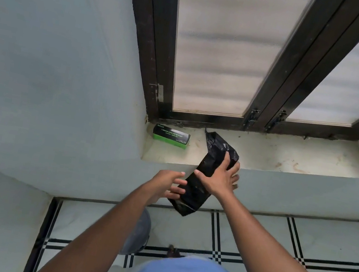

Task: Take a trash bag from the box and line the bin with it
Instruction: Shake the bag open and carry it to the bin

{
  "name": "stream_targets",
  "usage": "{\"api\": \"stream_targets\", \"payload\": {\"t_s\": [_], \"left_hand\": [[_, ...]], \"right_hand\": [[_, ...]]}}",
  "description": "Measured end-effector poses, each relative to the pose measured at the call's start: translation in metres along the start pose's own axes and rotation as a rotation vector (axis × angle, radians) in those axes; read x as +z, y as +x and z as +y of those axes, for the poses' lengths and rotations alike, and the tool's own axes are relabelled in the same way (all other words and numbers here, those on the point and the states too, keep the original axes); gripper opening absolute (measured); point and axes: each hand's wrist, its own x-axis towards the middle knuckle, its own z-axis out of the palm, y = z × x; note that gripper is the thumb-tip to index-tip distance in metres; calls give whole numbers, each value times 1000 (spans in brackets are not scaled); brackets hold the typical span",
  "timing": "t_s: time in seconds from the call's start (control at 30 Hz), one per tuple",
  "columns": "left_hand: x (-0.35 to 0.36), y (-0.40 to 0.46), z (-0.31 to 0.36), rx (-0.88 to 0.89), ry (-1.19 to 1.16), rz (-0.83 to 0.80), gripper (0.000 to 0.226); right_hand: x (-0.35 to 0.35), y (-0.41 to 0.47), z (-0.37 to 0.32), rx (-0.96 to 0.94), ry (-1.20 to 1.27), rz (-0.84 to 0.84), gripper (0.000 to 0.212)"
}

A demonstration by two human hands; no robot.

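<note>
One black trash bag [201, 183] (folded) — right hand [219, 178] fingers clamped on it, left hand [168, 185] fingers apart, one green box [171, 136].

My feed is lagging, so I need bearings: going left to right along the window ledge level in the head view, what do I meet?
Green and black box → left hand → black trash bag → right hand, which holds the bag.

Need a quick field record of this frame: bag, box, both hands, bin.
trash bag: black, still folded, held in the air over the ledge edge
box: green and black, lying on the window ledge near the left corner
right hand: grips the bag's middle
left hand: fingers touching the bag's lower part
bin: cannot be identified in the head view
</note>
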Motion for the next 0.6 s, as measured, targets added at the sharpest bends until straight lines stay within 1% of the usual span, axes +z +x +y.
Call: {"api": "stream_targets", "payload": {"t_s": [0.03, 0.07, 0.13, 0.17, 0.2, 0.23, 0.27, 0.33, 0.37, 0.4, 0.43, 0.47, 0.5, 0.53, 0.6], "left_hand": [[1, -3, -2, 10, 44, 33, 41], [0, -5, -8, 4, 77, 49, 42], [-2, -12, -20, -32, 88, 43, 41], [-4, -16, -25, -55, 75, 42, 40], [-7, -18, -30, -71, 62, 57, 42], [-10, -19, -34, -71, 36, 85, 47], [-14, -20, -37, -64, 2, 118, 54], [-23, -24, -40, -26, -126, 158, 75], [-30, -29, -41, -4, -212, 163, 84], [-38, -35, -41, 20, -292, 164, 86], [-45, -42, -39, 50, -357, 174, 79], [-52, -49, -37, 88, -390, 192, 66], [-59, -57, -36, 129, -384, 216, 49], [-64, -65, -36, 170, -359, 229, 36], [-73, -84, -41, 248, -307, 222, 22]], "right_hand": [[2, 6, 3, -1, 20, 12, 112], [5, 9, 5, -24, 3, 53, 94], [8, 10, 5, -96, -31, 178, 49], [9, 7, 2, -125, -5, 178, 37], [9, 1, -3, -169, 57, 124, 34], [10, -7, -8, -224, 119, 26, 35], [10, -18, -13, -277, 168, -119, 35], [6, -52, -21, -351, 261, -453, 29], [6, -69, -22, -370, 305, -568, 25], [5, -85, -23, -379, 350, -623, 20], [5, -99, -22, -373, 402, -640, 14], [6, -112, -20, -349, 466, -649, 10], [7, -123, -17, -317, 526, -646, 16], [9, -129, -15, -291, 564, -636, 27], [12, -145, -13, -287, 578, -608, 48]]}}
